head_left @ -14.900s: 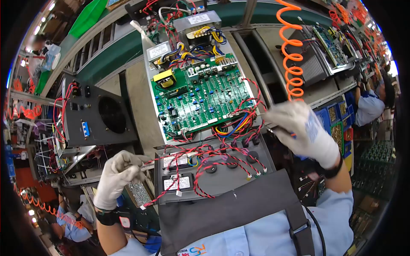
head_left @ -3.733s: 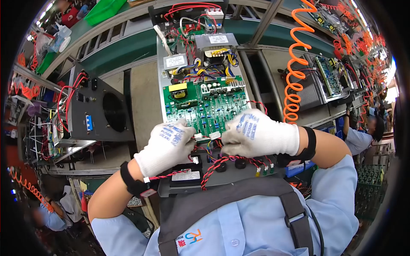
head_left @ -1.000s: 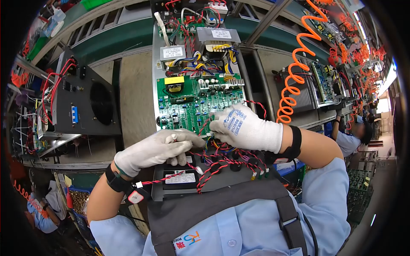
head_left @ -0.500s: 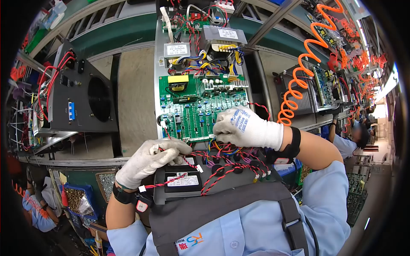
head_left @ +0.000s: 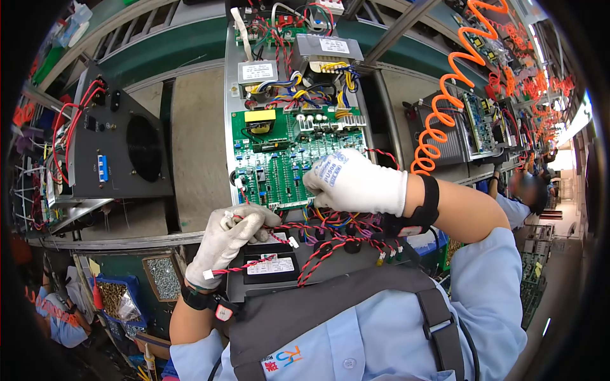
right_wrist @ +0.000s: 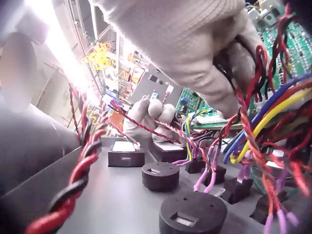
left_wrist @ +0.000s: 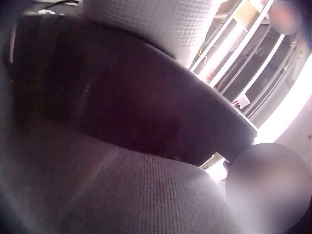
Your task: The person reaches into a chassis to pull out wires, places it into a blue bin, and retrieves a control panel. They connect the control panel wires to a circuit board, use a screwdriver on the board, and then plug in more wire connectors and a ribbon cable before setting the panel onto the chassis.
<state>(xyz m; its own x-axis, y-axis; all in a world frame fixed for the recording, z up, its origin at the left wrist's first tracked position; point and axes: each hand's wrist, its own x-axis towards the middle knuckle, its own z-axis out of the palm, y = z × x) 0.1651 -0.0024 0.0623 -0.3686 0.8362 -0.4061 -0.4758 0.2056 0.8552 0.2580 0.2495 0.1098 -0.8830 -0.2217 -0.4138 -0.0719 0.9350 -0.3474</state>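
Observation:
In the head view my gloved left hand (head_left: 223,240) is at the near left corner of the green circuit board (head_left: 279,174). Its fingers pinch a red-and-black twisted wire, which runs up to a white connector (head_left: 239,183) at the board's left edge. My gloved right hand (head_left: 359,184) is over the board's near right edge, fingers curled down. In the right wrist view the right thumb and fingers grip a red-and-black twisted wire (right_wrist: 245,119); the fingertips are partly hidden. The left wrist view shows mostly dark strap and glove fabric.
Below the board, a grey chassis panel (head_left: 318,273) bears black round parts (right_wrist: 161,176) and loose twisted wires with white plugs. A black fan unit (head_left: 121,149) stands left. An orange coiled hose (head_left: 438,120) hangs right. A screw tray (head_left: 164,279) sits lower left.
Early on my hands were far apart; later both were at the board's near edge. In the last second the left hand drew back toward me, and the right shifted slightly left.

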